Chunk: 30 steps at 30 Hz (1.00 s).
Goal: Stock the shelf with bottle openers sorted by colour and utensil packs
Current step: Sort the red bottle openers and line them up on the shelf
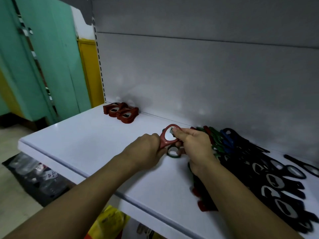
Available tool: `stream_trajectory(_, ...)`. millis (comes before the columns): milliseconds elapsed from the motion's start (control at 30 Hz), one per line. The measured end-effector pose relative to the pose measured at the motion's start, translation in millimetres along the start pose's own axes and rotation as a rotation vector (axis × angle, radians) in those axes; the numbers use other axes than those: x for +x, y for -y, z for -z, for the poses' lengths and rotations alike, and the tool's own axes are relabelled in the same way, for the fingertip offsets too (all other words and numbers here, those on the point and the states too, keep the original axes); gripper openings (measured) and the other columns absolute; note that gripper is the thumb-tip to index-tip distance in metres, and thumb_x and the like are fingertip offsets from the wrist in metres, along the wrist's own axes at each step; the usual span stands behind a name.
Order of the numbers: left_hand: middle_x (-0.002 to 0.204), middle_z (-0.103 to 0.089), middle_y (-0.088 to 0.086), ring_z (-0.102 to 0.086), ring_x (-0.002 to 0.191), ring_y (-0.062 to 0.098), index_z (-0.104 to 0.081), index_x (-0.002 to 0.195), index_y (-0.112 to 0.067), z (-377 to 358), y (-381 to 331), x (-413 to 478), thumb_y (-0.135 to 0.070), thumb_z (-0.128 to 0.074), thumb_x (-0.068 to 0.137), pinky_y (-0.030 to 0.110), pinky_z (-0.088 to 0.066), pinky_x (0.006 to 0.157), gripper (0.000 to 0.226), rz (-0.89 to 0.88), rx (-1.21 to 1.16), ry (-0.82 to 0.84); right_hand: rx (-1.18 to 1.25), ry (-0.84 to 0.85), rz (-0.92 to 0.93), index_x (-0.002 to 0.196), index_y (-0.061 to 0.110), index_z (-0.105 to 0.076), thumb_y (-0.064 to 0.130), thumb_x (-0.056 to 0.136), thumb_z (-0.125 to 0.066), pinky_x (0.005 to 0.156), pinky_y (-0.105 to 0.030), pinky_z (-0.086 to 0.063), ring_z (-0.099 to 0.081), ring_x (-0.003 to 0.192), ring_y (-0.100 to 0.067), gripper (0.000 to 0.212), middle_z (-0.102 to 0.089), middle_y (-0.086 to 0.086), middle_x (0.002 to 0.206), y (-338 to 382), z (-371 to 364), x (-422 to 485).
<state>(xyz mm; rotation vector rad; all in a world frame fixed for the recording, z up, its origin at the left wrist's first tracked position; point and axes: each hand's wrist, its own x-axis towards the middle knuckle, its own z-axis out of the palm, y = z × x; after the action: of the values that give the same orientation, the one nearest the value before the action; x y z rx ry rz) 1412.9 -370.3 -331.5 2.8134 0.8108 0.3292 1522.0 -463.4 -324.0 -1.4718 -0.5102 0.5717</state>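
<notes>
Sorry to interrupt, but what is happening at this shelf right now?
A person is sorting bottle openers by colour on the white shelf. Both hands hold one red opener: the left hand grips its handle, the right hand pinches its head. A red stack sits at the back left; a mixed pile lies on the right.

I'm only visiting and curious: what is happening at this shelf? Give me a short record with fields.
Place: white shelf board against a grey back panel
Held item: red plastic bottle opener with an oval head
Left hand: grips the opener's handle
Right hand: fingers pinch the opener's head
Already sorted: stack of red openers at the back left of the shelf
Unsorted: mixed pile of black, blue, green and red openers on the right
Under the hands: green opener lying on the shelf
</notes>
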Motion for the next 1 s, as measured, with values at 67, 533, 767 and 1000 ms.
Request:
stream_trajectory(67,0.106,-0.063,0.014,-0.056,0.087,0.026,-0.048,0.100,-0.011,2.3,10.5,4.9,-0.038,-0.051,0.098,0.027,-0.033,0.066,0.027,0.023,-0.075,0.020,0.045,0.018,-0.060,0.074,0.011,-0.071,0.016,0.086,-0.072,0.053,-0.029,-0.044,-0.050,0.053,-0.015,0.013,-0.058,-0.002,0.056,4.7,-8.5,5.2)
stream_trajectory(533,0.108,-0.068,0.010,-0.063,0.098,0.025,-0.063,0.110,-0.009,22.5,78.2,28.1,-0.027,-0.051,0.099,0.023,-0.041,0.071,0.024,0.067,-0.282,-0.005,-0.208,0.196,-0.119,0.096,0.012,-0.071,0.029,0.086,-0.070,0.056,-0.025,-0.041,-0.058,0.070,-0.011,0.019,-0.068,0.001,0.076,16.9,-88.1,22.6)
stream_trajectory(767,0.102,-0.068,0.005,-0.065,0.093,0.023,-0.060,0.112,-0.013,17.3,98.5,45.4,-0.030,-0.057,0.093,0.033,-0.054,0.079,0.026,0.050,-0.226,-0.024,-0.172,0.189,-0.125,0.098,0.010,-0.072,0.019,0.085,-0.071,0.058,-0.026,-0.044,-0.059,0.074,-0.012,0.016,-0.069,0.000,0.082,12.5,-106.1,46.1)
stream_trajectory(1000,0.134,-0.050,0.003,-0.049,0.121,0.023,-0.036,0.142,-0.022,22.8,133.0,55.3,-0.063,-0.055,0.077,0.038,-0.043,0.098,0.079,0.004,-0.084,-0.149,-0.228,0.172,-0.310,0.108,-0.003,-0.061,0.012,0.084,-0.072,0.047,-0.026,-0.048,-0.053,0.046,-0.016,0.031,-0.059,-0.010,0.062,9.6,-106.7,99.5)
